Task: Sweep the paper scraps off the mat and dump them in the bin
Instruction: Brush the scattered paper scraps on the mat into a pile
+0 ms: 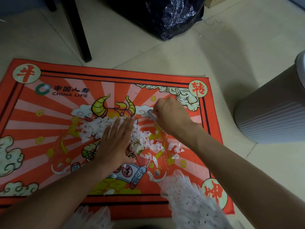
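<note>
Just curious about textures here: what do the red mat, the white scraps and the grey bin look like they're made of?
The mat looks like printed, short-pile fabric: matte, soft edges. The scraps look like thin white paper, torn unevenly. The bin seems to be matte grey plastic with ribbed walls, though metal can't be ruled out.

paper scraps (115, 129) mid-mat (49, 113), bin (272, 109) right, bag (165, 17) behind

White paper scraps (105, 128) lie heaped at the middle of the red printed mat (49, 116); the pale ribbed bin (274, 113) stands upright beyond its right edge.
</note>
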Available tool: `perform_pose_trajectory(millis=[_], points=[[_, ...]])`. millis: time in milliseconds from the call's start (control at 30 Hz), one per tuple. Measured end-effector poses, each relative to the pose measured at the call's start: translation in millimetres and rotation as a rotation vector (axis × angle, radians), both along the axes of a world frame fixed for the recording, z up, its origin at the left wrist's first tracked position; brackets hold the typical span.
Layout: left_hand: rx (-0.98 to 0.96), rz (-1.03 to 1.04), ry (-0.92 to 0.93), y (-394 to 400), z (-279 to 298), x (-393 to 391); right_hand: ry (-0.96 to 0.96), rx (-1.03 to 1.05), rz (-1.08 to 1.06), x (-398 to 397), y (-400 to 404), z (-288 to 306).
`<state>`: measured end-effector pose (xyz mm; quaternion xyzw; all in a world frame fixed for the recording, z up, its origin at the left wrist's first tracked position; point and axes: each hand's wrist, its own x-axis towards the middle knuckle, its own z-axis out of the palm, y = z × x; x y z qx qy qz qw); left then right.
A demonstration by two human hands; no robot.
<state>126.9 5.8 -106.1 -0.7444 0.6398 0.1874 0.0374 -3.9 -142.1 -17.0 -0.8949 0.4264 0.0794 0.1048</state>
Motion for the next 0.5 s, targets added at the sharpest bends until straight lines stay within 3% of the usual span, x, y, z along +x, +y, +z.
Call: perform_pose_trajectory(millis=[267,500], points=[[-0.071,0.02,0.076,13.6,-6.6,14.4,-0.06,0.048,0.045,26.1,28.5,1.2],[-0.103,0.0,0.137,19.5,1.3,29.2,-0.139,-0.035,-0.025,6.2,8.0,19.4]])
